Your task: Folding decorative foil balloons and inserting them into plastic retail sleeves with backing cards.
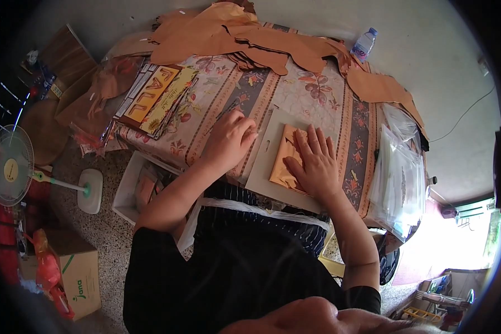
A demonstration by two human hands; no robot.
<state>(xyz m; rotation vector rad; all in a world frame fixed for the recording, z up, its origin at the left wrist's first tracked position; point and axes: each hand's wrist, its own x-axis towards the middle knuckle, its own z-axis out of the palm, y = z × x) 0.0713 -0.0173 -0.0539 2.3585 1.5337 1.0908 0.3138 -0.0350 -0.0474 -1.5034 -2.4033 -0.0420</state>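
My right hand (319,166) lies flat with its fingers stretched out on a shiny copper-orange folded packet (284,157). The packet rests on a pale grey flat board (260,170), which has a small slot near its left side. My left hand (230,140) hovers to the left of the board with its fingers curled in; anything inside them is hidden. Beyond it, at the far left of the table, lies a stack of printed autumn-themed cards (157,100) in yellow and brown. A floral striped cloth (312,92) covers the table.
Brown paper-like cutout sheets (206,33) spread along the back edge, near a water bottle (364,44). Clear plastic sleeves (396,178) pile up at the right. On the left are a white bin (129,192), a fan (11,167) and a cardboard box (82,278).
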